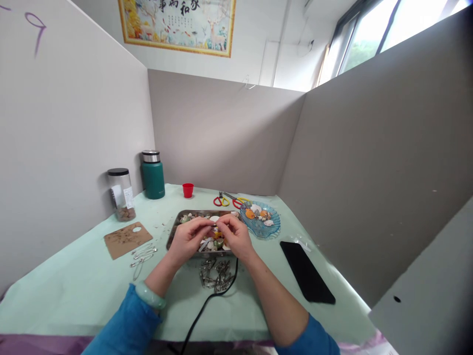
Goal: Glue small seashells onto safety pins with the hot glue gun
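Observation:
My left hand [190, 238] and my right hand [235, 236] meet above a metal tray [173, 235] of shells and small pieces. Thumbs and forefingers of both are pinched together, almost touching, around something too small to make out. Just in front of the tray lies a pile of small metal clips [221, 282]. A black cable [201, 311] runs past the pile toward the front edge. A blue shell-shaped dish [274, 228] with orange and white shells stands right of the tray.
Left are a brown card [121, 242], safety pins [142, 255], a jar [121, 195] and a green bottle [153, 178]. A red cup [188, 190] and scissors [221, 200] are at the back. A black phone-like slab [306, 272] lies right. Partitions enclose the table.

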Tool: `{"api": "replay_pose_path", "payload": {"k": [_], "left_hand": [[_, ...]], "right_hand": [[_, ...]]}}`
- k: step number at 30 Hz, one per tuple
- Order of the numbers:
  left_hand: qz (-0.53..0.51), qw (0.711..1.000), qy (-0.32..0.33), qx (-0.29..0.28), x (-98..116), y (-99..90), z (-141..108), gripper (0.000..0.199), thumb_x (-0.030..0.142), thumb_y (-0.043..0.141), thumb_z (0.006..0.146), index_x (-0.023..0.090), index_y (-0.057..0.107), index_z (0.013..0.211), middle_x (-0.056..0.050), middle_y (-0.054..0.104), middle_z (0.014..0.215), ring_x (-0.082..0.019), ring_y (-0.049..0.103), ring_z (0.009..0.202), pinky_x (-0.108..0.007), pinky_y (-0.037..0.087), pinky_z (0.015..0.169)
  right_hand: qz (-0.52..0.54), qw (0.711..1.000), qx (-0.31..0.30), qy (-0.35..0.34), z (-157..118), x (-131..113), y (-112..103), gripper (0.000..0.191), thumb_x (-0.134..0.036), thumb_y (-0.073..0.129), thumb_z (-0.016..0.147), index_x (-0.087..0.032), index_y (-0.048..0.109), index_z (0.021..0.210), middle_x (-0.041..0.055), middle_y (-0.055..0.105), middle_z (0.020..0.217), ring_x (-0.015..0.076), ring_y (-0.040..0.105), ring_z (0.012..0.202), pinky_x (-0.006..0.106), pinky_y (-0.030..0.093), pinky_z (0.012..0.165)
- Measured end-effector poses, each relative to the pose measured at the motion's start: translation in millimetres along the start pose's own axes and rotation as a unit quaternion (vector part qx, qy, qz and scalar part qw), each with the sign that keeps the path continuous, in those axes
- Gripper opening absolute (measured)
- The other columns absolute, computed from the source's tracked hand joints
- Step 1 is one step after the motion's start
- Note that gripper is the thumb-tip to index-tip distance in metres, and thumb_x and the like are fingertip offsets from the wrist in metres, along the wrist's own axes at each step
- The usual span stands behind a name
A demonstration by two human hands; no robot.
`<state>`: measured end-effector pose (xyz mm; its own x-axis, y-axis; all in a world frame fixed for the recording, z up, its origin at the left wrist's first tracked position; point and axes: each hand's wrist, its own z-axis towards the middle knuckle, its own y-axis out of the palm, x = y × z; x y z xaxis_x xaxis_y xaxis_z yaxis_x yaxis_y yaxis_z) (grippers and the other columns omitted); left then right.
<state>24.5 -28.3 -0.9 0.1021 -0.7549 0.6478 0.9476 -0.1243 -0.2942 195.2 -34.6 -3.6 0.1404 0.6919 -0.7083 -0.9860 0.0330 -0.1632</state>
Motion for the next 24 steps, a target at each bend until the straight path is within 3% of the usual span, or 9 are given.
{"api": "replay_pose_path", "payload": {"k": [4, 12, 14, 17, 19, 21, 24], "left_hand": [[-0.009, 1.0, -0.019, 0.0, 1.8, 0.8, -0.5, 0.019, 0.024, 0.053, 0.085, 0.017, 0.065, 0.098, -0.007, 0.066, 0.091, -0.015, 0.067, 0.069, -0.027, 0.056, 0.066], [-0.009, 0.997, -0.072, 0.036, 3.2, 2.2, 1.9, 0.018, 0.031, 0.057, 0.082, 0.016, 0.065, 0.088, -0.005, 0.068, 0.073, -0.016, 0.066, 0.065, -0.028, 0.055, 0.065], [-0.018, 0.993, -0.097, 0.062, 2.2, 1.6, 2.4, 0.02, 0.033, 0.058, 0.081, 0.015, 0.065, 0.088, -0.004, 0.069, 0.069, -0.016, 0.066, 0.064, -0.027, 0.054, 0.064], [-0.036, 0.984, -0.138, 0.103, -0.1, 0.6, 3.4, 0.023, 0.035, 0.06, 0.08, 0.015, 0.064, 0.089, -0.004, 0.069, 0.066, -0.016, 0.066, 0.064, -0.027, 0.054, 0.067], [-0.046, 0.979, -0.155, 0.127, -1.2, 0.4, 4.4, 0.025, 0.037, 0.061, 0.078, 0.014, 0.064, 0.09, -0.004, 0.069, 0.066, -0.017, 0.066, 0.064, -0.028, 0.054, 0.068], [-0.054, 0.974, -0.167, 0.142, -1.5, 0.5, 5.2, 0.028, 0.038, 0.062, 0.077, 0.014, 0.064, 0.09, -0.004, 0.069, 0.066, -0.017, 0.066, 0.064, -0.028, 0.053, 0.068], [-0.059, 0.971, -0.176, 0.151, -0.5, 0.6, 5.1, 0.029, 0.039, 0.063, 0.076, 0.014, 0.064, 0.089, -0.004, 0.069, 0.065, -0.017, 0.066, 0.064, -0.028, 0.053, 0.068]], "right_hand": [[0.009, 1.0, 0.002, 0.019, 0.3, 1.7, 0.0, 0.017, -0.031, 0.053, 0.085, -0.017, 0.06, 0.079, 0.0019, 0.058, 0.079, 0.0131, 0.053, 0.074, 0.024, 0.043, 0.068], [0.025, 0.997, 0.008, 0.067, 1.3, 1.0, -3.2, 0.026, -0.039, 0.047, 0.088, -0.017, 0.06, 0.081, 0.0009, 0.056, 0.073, 0.0127, 0.053, 0.066, 0.023, 0.043, 0.06], [-0.012, 0.994, 0.053, 0.09, 4.1, 1.0, -9.4, 0.029, -0.041, 0.043, 0.089, -0.017, 0.06, 0.084, 0.0013, 0.057, 0.071, 0.0133, 0.053, 0.064, 0.024, 0.043, 0.059], [-0.16, 0.977, 0.111, 0.085, 7.8, 3.2, -19.8, 0.028, -0.04, 0.045, 0.087, -0.017, 0.06, 0.081, 0.0032, 0.06, 0.076, 0.0148, 0.054, 0.068, 0.026, 0.043, 0.066], [-0.283, 0.953, 0.081, 0.074, 7.7, 6.1, -24.1, 0.024, -0.038, 0.048, 0.085, -0.018, 0.06, 0.082, 0.0046, 0.062, 0.083, 0.0165, 0.056, 0.075, 0.028, 0.041, 0.071], [-0.386, 0.918, 0.012, 0.088, 5.6, 9.6, -25.0, 0.024, -0.04, 0.055, 0.08, -0.019, 0.061, 0.09, 0.0062, 0.063, 0.092, 0.0192, 0.057, 0.083, 0.029, 0.04, 0.073], [-0.478, 0.861, -0.086, 0.153, 1.5, 13.5, -22.4, 0.043, -0.046, 0.065, 0.069, -0.021, 0.059, 0.103, 0.0086, 0.063, 0.101, 0.0235, 0.058, 0.088, 0.03, 0.04, 0.071]]}}
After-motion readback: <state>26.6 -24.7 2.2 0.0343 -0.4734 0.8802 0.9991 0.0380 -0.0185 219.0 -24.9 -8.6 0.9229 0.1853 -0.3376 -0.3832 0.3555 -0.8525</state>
